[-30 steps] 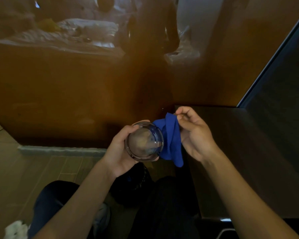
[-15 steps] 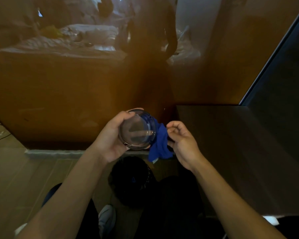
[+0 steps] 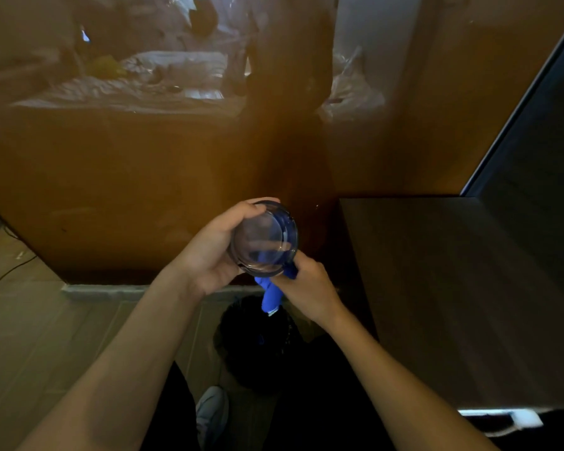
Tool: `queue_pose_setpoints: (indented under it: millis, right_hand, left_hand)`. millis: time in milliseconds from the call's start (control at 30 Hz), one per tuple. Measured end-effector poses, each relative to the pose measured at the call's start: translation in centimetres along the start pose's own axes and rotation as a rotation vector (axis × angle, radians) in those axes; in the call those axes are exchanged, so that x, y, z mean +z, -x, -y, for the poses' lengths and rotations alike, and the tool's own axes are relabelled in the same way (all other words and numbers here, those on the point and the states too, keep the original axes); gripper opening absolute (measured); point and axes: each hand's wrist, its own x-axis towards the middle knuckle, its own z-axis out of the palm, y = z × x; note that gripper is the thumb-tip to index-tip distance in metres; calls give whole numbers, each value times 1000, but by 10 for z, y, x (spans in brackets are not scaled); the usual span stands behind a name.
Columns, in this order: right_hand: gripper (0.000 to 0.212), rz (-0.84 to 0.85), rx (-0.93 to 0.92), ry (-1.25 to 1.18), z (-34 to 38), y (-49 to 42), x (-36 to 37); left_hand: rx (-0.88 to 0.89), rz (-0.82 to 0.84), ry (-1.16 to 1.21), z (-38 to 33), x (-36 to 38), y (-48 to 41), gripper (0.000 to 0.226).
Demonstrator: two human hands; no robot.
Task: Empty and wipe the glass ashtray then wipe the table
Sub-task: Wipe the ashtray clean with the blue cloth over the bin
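My left hand [image 3: 210, 250] grips the round glass ashtray [image 3: 263, 239] by its rim and holds it in the air, tilted so its bottom faces me. My right hand [image 3: 308, 289] holds a blue cloth [image 3: 272, 292] bunched against the ashtray's lower right edge; the cloth shows blue through the glass, and a short end hangs down below my fingers. The dark wooden table [image 3: 453, 288] lies to the right of both hands.
A black bin [image 3: 258, 346] stands on the floor straight below the ashtray, next to the table's left edge. A glossy brown wall panel [image 3: 111, 190] rises ahead. My legs and one shoe [image 3: 212, 413] are at the bottom, on wooden flooring.
The ashtray has turned and risen a little in my left hand. My right hand has moved from the right side to under the ashtray, and the cloth is now bunched against the glass.
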Motion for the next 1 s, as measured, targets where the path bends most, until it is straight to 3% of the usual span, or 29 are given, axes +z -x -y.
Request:
queue_pose_setpoints:
  millis: [67,367,467,533,600,833,933,1000]
  right_hand:
    - [12,4,19,-22,-4,-1,-1]
    - [22,276,315,-285,-28,14,-17]
    - [26,136,362,-698,-32,21,-14]
    - [39,50,359,-957,-31,20,-14]
    - [51,-15,350,-1035,-24,17,-11]
    - [28,-301,371,-949,-2,-1,-9]
    - [26,-276,307,-908,5,6,-9]
    - [34,-216,276,-596,9,13,-5]
  left_hand:
    - [4,-12,18,0,-4,1,44]
    - [14,-46,114,4,-28,-5,51]
    - [-4,-91,141,11,-36,-10,44]
    - [-34,-141,148,21,-37,-12,40]
    - [-61,-189,164,36,-40,-14,48]
    - [-111,-275,296,77,-46,-21,58]
    - [-138,-300,302,88,-43,-20,61]
    - [-146,-299,295,92,-41,-20,64]
